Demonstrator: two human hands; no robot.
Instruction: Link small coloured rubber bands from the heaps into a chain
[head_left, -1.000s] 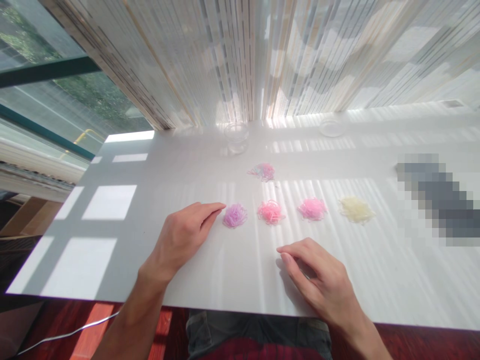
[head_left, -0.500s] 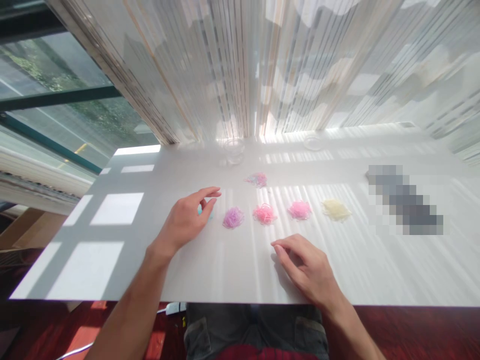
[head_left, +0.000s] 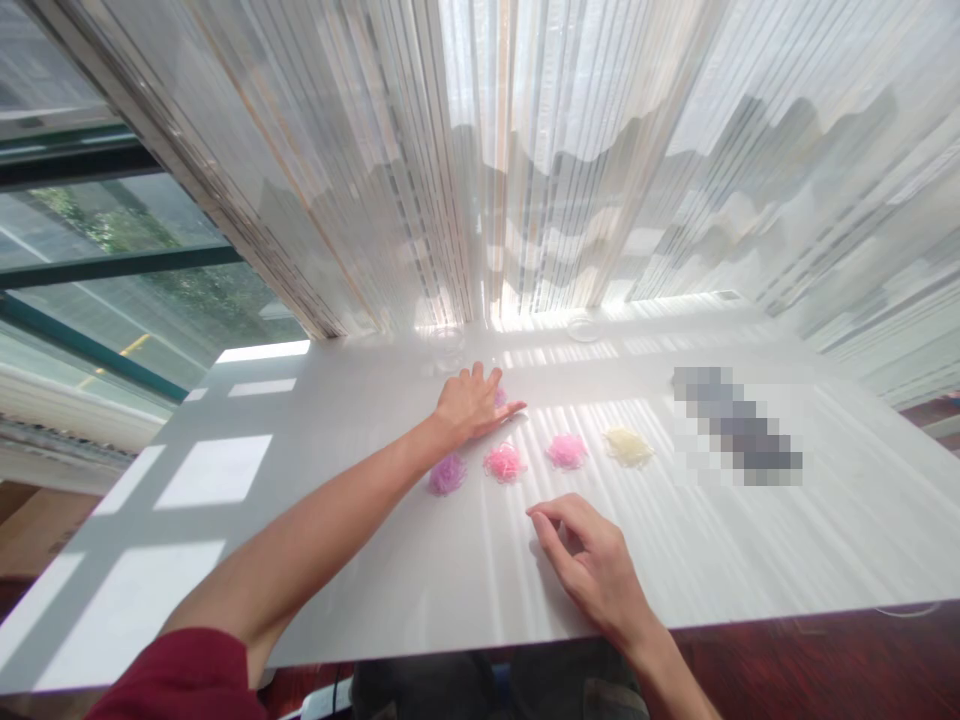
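Note:
My left hand (head_left: 470, 403) reaches across the table, fingers spread, over the small mixed-colour pile (head_left: 499, 397) at the back, mostly covering it. Below my left forearm lies a purple pile (head_left: 448, 474) of thin little strands or bands. To its right, in a row, are a coral-pink pile (head_left: 505, 463), a lighter pink pile (head_left: 566, 451) and a pale yellow pile (head_left: 628, 446). The blue pile is hidden by my left arm. My right hand (head_left: 589, 560) rests on the table in front of the row, thumb and forefinger together; anything between them is too small to make out.
A clear round container (head_left: 448, 345) stands at the back, with a clear shallow dish or lid (head_left: 583, 328) further right. A blurred-out dark object (head_left: 739, 420) lies on the right of the white table (head_left: 420, 600). Sheer curtains (head_left: 517, 200) hang behind.
My left hand has moved from the blue pile rightward and away from me to the mixed pile, its fingers spreading. The right hand stays near its place. The camera view has shifted.

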